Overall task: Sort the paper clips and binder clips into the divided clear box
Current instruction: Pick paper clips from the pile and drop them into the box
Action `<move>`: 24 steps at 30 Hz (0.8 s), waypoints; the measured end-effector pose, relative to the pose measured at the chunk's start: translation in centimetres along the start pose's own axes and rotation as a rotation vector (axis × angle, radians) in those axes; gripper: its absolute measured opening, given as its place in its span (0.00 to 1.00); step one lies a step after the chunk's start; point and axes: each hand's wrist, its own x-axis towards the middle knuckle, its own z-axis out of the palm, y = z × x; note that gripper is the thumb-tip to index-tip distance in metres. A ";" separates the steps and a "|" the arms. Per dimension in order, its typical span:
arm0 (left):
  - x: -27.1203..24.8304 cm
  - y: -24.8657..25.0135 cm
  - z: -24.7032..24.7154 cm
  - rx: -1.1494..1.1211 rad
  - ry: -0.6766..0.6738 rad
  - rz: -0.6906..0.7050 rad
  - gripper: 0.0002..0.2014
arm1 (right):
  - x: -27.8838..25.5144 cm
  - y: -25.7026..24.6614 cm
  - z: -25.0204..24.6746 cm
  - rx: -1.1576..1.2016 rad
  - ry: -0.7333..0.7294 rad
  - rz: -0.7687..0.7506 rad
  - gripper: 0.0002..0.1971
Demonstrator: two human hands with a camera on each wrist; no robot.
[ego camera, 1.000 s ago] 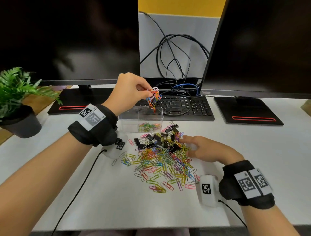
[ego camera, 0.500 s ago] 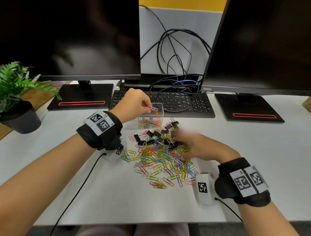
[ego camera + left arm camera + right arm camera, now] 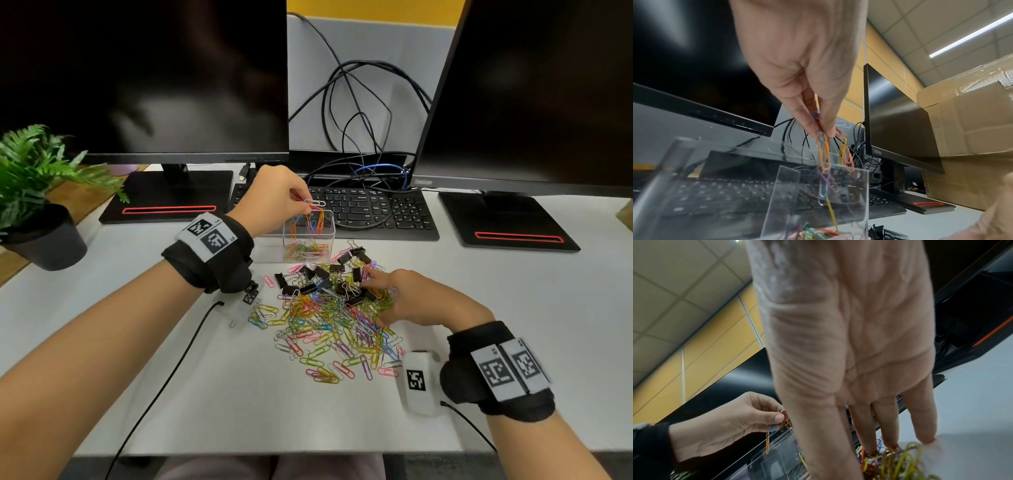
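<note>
1. Your left hand [image 3: 274, 198] pinched a tangled bunch of paper clips [image 3: 825, 152] between thumb and fingertips, right over the divided clear box [image 3: 329, 233]. The lowest clips of the bunch hung inside the box's right-hand compartment, where a layer of coloured clips [image 3: 306, 249] already lay.
2. Your right hand [image 3: 416, 301] lay with its fingers extended on the far right side of the mixed pile [image 3: 329, 318] on the surface [image 3: 205, 394]. That grip was released; the fingertips [image 3: 871, 449] pressed down into the clips and, as far as the views showed, held nothing.
3. The black binder clips [image 3: 322, 277] sat at the far edge of the pile, just in front of the box. I could not see any of them in a compartment yet, so I judged the task still early.
4. Handling, as a judgement: the paper clips were light, stiff wire and hooked into one another, so a pinch at the top of one clip tended to drag a chain along. A small shake over the compartment should free them.
5. The binder clips looked heavier and boxier. You would do best to take each by its black body or folded wire handles, since loose paper clips lay tangled among them.
6. The box looked light and clear-walled; a knock from your wrist could shift it.
</note>
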 end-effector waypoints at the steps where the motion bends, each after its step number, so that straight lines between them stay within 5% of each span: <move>1: 0.0 0.1 0.0 0.001 0.011 0.004 0.03 | 0.0 0.0 0.0 -0.001 -0.003 0.002 0.39; 6: 0.4 0.5 0.2 -0.035 0.111 0.019 0.05 | 0.1 0.0 0.0 0.000 -0.007 -0.001 0.39; 15: 0.0 0.5 0.7 0.037 -0.156 0.049 0.06 | 0.1 0.1 -0.1 -0.004 -0.009 -0.024 0.38; 24: -1.3 1.1 -0.3 -0.128 -0.181 0.077 0.17 | 0.0 0.1 -0.4 -0.010 -0.001 -0.033 0.38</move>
